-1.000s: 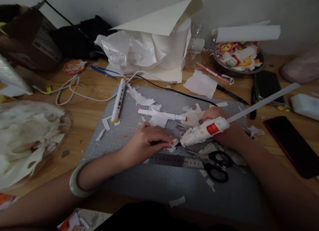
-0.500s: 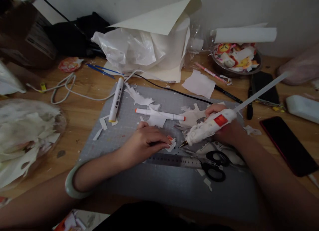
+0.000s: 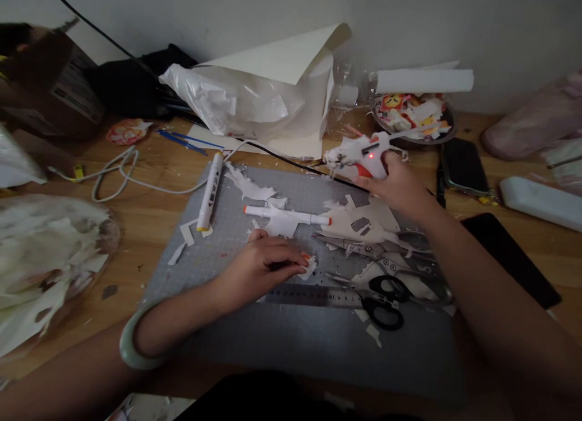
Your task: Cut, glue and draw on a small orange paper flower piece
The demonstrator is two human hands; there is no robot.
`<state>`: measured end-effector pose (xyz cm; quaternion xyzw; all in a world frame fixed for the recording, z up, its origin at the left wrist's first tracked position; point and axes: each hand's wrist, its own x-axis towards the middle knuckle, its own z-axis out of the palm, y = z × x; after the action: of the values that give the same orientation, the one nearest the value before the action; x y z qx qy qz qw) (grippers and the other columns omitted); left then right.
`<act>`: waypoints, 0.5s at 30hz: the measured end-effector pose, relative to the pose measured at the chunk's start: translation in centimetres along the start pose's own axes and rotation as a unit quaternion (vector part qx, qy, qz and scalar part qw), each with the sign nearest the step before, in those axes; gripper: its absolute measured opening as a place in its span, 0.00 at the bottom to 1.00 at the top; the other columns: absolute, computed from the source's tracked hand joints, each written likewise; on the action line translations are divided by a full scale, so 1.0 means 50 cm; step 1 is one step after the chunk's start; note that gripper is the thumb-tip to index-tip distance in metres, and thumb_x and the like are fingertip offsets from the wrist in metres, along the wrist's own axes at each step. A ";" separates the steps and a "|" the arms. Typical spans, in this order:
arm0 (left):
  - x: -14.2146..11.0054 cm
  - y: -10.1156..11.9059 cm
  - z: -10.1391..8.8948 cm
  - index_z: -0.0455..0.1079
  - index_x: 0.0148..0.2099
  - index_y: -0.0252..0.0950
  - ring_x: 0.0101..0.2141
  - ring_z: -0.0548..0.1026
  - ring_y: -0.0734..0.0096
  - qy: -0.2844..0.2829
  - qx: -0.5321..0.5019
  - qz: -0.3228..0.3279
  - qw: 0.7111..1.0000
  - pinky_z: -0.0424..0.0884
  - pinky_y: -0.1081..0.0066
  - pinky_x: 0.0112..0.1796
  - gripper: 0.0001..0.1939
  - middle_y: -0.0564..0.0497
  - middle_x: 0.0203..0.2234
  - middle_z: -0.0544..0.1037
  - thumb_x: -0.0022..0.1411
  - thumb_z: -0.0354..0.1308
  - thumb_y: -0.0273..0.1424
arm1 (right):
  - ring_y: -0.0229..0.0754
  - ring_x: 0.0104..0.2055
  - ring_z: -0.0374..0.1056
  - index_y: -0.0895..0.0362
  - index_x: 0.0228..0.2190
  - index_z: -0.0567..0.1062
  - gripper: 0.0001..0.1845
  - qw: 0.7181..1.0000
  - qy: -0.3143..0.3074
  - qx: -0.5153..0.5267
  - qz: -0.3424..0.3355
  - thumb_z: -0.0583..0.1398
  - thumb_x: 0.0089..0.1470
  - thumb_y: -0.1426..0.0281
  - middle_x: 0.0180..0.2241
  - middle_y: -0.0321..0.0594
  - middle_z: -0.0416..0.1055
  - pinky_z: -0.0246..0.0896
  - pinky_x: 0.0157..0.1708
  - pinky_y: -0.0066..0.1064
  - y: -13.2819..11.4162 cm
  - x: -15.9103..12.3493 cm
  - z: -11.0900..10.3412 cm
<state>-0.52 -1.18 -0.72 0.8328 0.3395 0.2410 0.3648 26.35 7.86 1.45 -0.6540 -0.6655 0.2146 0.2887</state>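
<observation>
My left hand point(image 3: 266, 265) rests on the grey cutting mat point(image 3: 291, 336), fingers pinched on a small white and orange paper piece point(image 3: 310, 266). My right hand point(image 3: 395, 185) reaches to the mat's far edge and grips a white glue gun point(image 3: 359, 155) with a red light lit on it. The gun's nozzle points left over the black cord point(image 3: 291, 160). Cut paper shapes point(image 3: 359, 224) lie between the two hands.
A steel ruler point(image 3: 318, 295) and black scissors point(image 3: 384, 300) lie near the mat's front. Two white markers point(image 3: 209, 191) point(image 3: 286, 215) sit on the mat. A bowl of paper scraps point(image 3: 413, 118), two phones point(image 3: 464, 165) point(image 3: 513, 257), a plastic bag point(image 3: 236, 103) and cables point(image 3: 122, 166) crowd the wooden table.
My right hand lifted the glue gun away from the small paper piece and carried it to the mat's far edge. My left hand stayed pinched on the piece.
</observation>
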 end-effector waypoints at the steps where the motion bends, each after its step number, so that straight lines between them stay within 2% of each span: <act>1: -0.001 -0.001 0.000 0.75 0.36 0.37 0.35 0.76 0.70 0.000 -0.001 -0.001 1.000 0.59 0.66 0.38 0.05 0.52 0.33 0.81 0.63 0.58 0.31 | 0.51 0.39 0.69 0.57 0.38 0.71 0.18 1.000 -0.017 -0.002 -0.012 0.63 0.45 0.63 0.37 0.44 0.72 0.64 0.39 0.44 0.001 0.013 0.005; 4: -0.004 -0.004 0.002 0.75 0.37 0.38 0.36 0.76 0.69 -0.004 0.002 -0.005 1.000 0.59 0.66 0.39 0.06 0.52 0.33 0.81 0.63 0.57 0.33 | 0.50 0.37 0.69 0.57 0.36 0.74 0.10 0.998 -0.042 -0.031 -0.030 0.59 0.51 0.67 0.32 0.43 0.73 0.64 0.38 0.43 0.006 0.043 0.020; 7: -0.005 -0.004 0.002 0.75 0.36 0.38 0.36 0.76 0.70 -0.007 0.008 -0.006 1.000 0.58 0.66 0.39 0.08 0.53 0.33 0.81 0.64 0.56 0.34 | 0.54 0.43 0.68 0.59 0.38 0.74 0.12 0.993 -0.008 -0.105 -0.050 0.59 0.52 0.67 0.36 0.48 0.73 0.61 0.42 0.46 -0.003 0.038 0.024; 9: -0.003 -0.002 0.002 0.75 0.36 0.38 0.35 0.76 0.70 -0.006 0.008 -0.003 1.000 0.58 0.66 0.39 0.08 0.53 0.33 0.81 0.64 0.56 0.35 | 0.57 0.47 0.65 0.61 0.38 0.73 0.13 0.985 0.049 -0.151 -0.072 0.60 0.50 0.68 0.39 0.52 0.72 0.57 0.46 0.49 -0.024 0.002 0.022; 11: -0.001 0.000 0.001 0.75 0.36 0.38 0.35 0.76 0.71 -0.007 0.007 -0.002 1.000 0.58 0.66 0.39 0.09 0.53 0.33 0.81 0.64 0.55 0.35 | 0.54 0.48 0.64 0.59 0.36 0.73 0.09 0.976 0.107 -0.134 -0.135 0.59 0.51 0.70 0.40 0.49 0.71 0.53 0.48 0.48 -0.056 -0.058 0.020; 13: 0.000 0.002 0.000 0.75 0.36 0.38 0.35 0.76 0.71 -0.008 0.006 -0.004 1.000 0.58 0.66 0.38 0.10 0.52 0.32 0.81 0.64 0.55 0.36 | 0.47 0.44 0.66 0.56 0.30 0.73 0.03 0.972 0.060 -0.064 -0.216 0.59 0.53 0.70 0.36 0.42 0.72 0.53 0.46 0.42 -0.089 -0.127 0.023; 15: 0.001 0.002 -0.001 0.75 0.36 0.38 0.34 0.76 0.71 -0.007 0.010 -0.006 1.000 0.58 0.66 0.38 0.10 0.53 0.32 0.81 0.65 0.55 0.36 | 0.45 0.42 0.65 0.55 0.26 0.74 0.04 0.970 -0.001 -0.047 -0.240 0.61 0.51 0.70 0.34 0.38 0.72 0.49 0.44 0.41 -0.113 -0.188 0.029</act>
<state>-0.47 -1.18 -0.61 0.8361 0.3445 0.2290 0.3603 20.97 -1.67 3.15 -0.4878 -0.8125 0.1082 0.3004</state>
